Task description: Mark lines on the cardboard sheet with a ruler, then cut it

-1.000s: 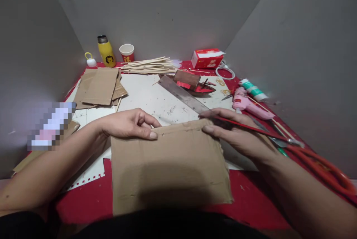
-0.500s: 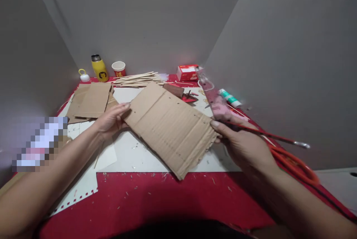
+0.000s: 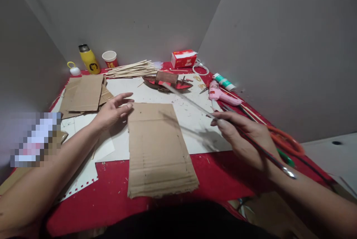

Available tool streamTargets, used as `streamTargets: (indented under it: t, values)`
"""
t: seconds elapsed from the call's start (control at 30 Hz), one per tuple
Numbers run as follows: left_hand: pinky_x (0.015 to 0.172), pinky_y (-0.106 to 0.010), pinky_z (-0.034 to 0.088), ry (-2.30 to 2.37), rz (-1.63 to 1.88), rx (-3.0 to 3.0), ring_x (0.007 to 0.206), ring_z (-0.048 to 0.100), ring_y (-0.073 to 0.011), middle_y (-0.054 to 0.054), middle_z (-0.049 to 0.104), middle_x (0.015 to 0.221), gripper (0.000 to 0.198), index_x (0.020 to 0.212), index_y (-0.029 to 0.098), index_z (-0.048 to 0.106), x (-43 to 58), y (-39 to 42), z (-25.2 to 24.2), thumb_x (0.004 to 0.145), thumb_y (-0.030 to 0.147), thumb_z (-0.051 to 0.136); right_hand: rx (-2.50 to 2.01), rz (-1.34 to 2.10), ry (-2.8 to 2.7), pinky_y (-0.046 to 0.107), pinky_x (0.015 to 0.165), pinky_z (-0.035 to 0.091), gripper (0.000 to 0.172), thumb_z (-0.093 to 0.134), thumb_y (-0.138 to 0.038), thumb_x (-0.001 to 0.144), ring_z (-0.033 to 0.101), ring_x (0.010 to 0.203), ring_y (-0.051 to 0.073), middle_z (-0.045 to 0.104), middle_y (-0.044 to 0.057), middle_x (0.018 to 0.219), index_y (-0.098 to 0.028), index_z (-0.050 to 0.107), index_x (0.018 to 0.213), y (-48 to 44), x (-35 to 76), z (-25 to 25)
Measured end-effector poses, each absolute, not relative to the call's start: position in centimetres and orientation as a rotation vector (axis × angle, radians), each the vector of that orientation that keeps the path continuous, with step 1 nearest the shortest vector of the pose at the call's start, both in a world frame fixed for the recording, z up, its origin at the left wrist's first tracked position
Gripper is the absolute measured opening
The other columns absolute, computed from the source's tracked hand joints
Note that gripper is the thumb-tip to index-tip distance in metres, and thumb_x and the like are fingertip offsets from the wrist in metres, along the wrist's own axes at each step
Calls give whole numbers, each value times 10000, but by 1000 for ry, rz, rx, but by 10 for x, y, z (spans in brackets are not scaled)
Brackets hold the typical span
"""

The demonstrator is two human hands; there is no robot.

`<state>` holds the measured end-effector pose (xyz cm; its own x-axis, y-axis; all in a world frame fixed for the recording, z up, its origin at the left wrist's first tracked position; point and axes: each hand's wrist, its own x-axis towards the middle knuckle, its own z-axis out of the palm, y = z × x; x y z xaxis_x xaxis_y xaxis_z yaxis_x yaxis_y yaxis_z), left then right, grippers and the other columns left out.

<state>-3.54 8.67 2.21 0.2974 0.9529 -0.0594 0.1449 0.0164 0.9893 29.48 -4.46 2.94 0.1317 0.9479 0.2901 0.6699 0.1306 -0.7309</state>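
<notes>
A rectangular piece of corrugated cardboard (image 3: 156,146) lies on the white sheet and the red tabletop, its ragged edge towards me. My left hand (image 3: 115,110) is at its upper left corner, fingers stretched out and thumb tip by the edge; I cannot tell if it presses on the board. My right hand (image 3: 245,134) is closed around a long thin tool (image 3: 189,100) with a pale, blurred blade-like front and a dark handle with a silver end. The tool's front points up and left, above the cardboard. A model boat (image 3: 167,80) stands behind.
More cardboard pieces (image 3: 83,93) lie at the left. Behind are a yellow bottle (image 3: 90,60), a paper cup (image 3: 110,59), wooden sticks (image 3: 131,69) and a red box (image 3: 184,59). A pink glue gun (image 3: 223,95) and orange scissor-like handles (image 3: 287,140) lie at the right.
The cardboard, held up between both hands before, now lies flat and turned. My right hand has let go of it and swung the tool round to point left. My left fingers have spread.
</notes>
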Motion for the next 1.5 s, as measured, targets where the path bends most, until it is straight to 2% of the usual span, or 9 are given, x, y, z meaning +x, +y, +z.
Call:
streamTargets:
  t: [0.13, 0.4, 0.57, 0.73, 1.07, 1.17, 1.3, 1.4, 1.5]
  values:
    - [1055, -404, 459, 1166, 1116, 1593, 1234, 581, -237, -93, 555, 1441, 418, 1271, 268, 609, -37, 89, 23, 871, 365, 676, -1441, 346, -1801, 367, 785, 530, 201, 603, -375, 897, 683, 881, 237, 718, 64, 939, -243, 699, 1014, -26, 281, 32]
    - [1005, -433, 509, 1191, 1054, 2093, 1065, 677, -258, -97, 747, 1130, 258, 1114, 205, 707, -18, 44, 26, 898, 332, 645, -1200, 217, -2037, 336, 704, 527, 220, 651, -312, 884, 671, 771, 206, 699, 70, 878, -218, 687, 1079, 7, 287, 23]
    - [1060, -542, 485, 1048, 545, 2809, 1348, 518, -370, -238, 527, 1466, 685, 1495, 140, 422, -11, 28, 20, 927, 478, 598, -1528, 255, -1811, 391, 772, 545, 242, 601, -397, 891, 684, 850, 251, 715, 75, 921, -253, 708, 1053, 9, 302, 17]
    - [1107, -622, 402, 907, 81, 2900, 1480, 267, -440, -251, 308, 1597, 844, 1534, 132, 382, -7, 27, 11, 891, 651, 550, -1647, 389, -1644, 450, 898, 541, 266, 602, -420, 890, 692, 1016, 300, 732, 79, 1082, -281, 708, 1091, -4, 312, 18]
    - [1041, -583, 468, 1007, 119, 3034, 1373, 441, -481, -314, 452, 1491, 978, 1501, 63, 411, -3, 8, 8, 830, 767, 515, -1632, 499, -1544, 390, 787, 580, 350, 675, -468, 835, 704, 904, 275, 728, 69, 1008, -292, 717, 1135, -23, 312, 13]
    - [987, -544, 499, 1042, 143, 2974, 1245, 555, -430, -259, 576, 1375, 891, 1426, 107, 494, -6, 12, 16, 819, 758, 545, -1653, 612, -1436, 409, 757, 603, 409, 695, -531, 810, 712, 880, 277, 740, 73, 980, -276, 729, 1129, -25, 313, 4]
    - [835, -459, 520, 1222, 255, 2758, 993, 612, -317, -154, 661, 1113, 571, 1217, 167, 601, 2, 52, 29, 902, 638, 524, -1640, 1119, -1148, 388, 662, 651, 559, 675, -590, 840, 743, 815, 259, 764, 84, 905, -222, 658, 1259, -29, 305, 2]
    - [924, -472, 450, 1349, 252, 2665, 1117, 549, -339, -147, 624, 1188, 450, 1180, 181, 599, 17, 94, 33, 903, 534, 559, -1542, 1295, -1021, 380, 774, 666, 487, 674, -544, 872, 747, 951, 260, 767, 108, 1047, -215, 663, 1231, -28, 293, 4]
    - [764, -387, 452, 1324, 165, 2603, 896, 604, -288, -100, 662, 939, 376, 1033, 186, 618, 28, 120, 32, 868, 523, 613, -1447, 1284, -1009, 376, 825, 663, 378, 670, -493, 893, 727, 1053, 271, 758, 100, 1104, -235, 696, 1167, -20, 282, 4]
